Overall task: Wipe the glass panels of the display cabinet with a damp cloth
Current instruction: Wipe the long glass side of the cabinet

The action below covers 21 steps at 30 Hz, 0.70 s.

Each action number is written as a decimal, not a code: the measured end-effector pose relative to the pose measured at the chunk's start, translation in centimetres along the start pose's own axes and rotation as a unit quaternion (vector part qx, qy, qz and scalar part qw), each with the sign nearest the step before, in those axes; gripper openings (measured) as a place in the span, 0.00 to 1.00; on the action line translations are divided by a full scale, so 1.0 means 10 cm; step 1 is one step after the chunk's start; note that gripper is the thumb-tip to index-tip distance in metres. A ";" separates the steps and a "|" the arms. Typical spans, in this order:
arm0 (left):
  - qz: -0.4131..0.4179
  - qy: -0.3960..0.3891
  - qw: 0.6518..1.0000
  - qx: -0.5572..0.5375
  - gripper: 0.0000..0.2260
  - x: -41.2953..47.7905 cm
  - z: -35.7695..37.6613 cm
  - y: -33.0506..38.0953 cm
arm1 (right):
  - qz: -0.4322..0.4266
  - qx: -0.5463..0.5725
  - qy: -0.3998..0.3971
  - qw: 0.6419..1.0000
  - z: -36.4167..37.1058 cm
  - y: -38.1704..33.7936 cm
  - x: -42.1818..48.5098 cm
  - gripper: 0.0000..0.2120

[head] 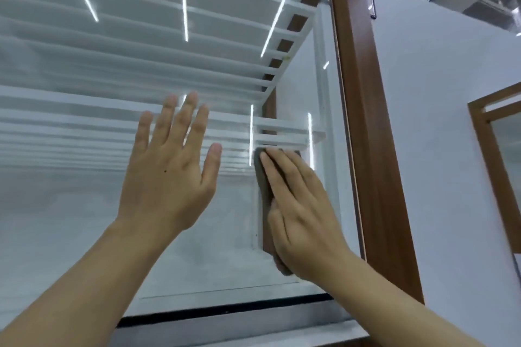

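Observation:
The glass panel (84, 205) of the display cabinet fills the left and middle of the head view, reflecting ceiling light strips. My right hand (298, 211) presses a dark grey cloth (262, 175) flat against the glass near the panel's right edge, fingers straight and pointing up-left. Most of the cloth is hidden under the hand. My left hand (169, 169) is held up in front of the glass to the left, fingers spread and straight, holding nothing; whether it touches the glass I cannot tell.
A brown wooden frame post (366, 121) runs down the right side of the panel. A dark strip (225, 310) runs along the panel's bottom edge. Right of the post is a white wall (439, 93) with another wood-framed panel (496, 166).

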<state>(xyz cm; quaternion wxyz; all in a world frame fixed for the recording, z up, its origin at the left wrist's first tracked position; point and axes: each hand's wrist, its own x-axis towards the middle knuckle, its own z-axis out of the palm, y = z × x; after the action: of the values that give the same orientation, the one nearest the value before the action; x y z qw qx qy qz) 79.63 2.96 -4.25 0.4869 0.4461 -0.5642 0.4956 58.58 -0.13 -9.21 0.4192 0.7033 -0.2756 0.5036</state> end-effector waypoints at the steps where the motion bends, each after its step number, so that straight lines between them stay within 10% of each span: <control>1: 0.000 0.001 1.000 0.000 0.29 0.00 0.01 -0.01 | 0.000 -0.004 -0.001 1.000 -0.05 0.12 -0.08 0.30; 6: -0.007 0.000 1.000 0.005 0.30 0.00 0.04 0.01 | 0.223 -0.001 0.108 0.969 -0.13 0.48 1.00 0.36; 13: -0.004 0.007 1.000 0.001 0.29 0.00 0.05 -0.01 | -0.022 0.014 -0.008 1.000 -0.01 0.06 -0.22 0.29; 18: -0.011 0.001 1.000 0.009 0.30 0.00 0.05 0.00 | 0.189 0.033 0.107 0.976 -0.10 0.49 0.53 0.29; 21: -0.014 0.000 1.000 0.004 0.30 0.00 0.03 -0.01 | 0.155 0.050 0.082 0.983 0.04 0.10 0.84 0.29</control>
<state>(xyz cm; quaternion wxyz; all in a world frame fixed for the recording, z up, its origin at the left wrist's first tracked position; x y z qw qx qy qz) 79.69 2.61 -4.29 0.4920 0.4556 -0.5562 0.4910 60.86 -0.70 -1.03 0.3213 0.6285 -0.3209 0.6315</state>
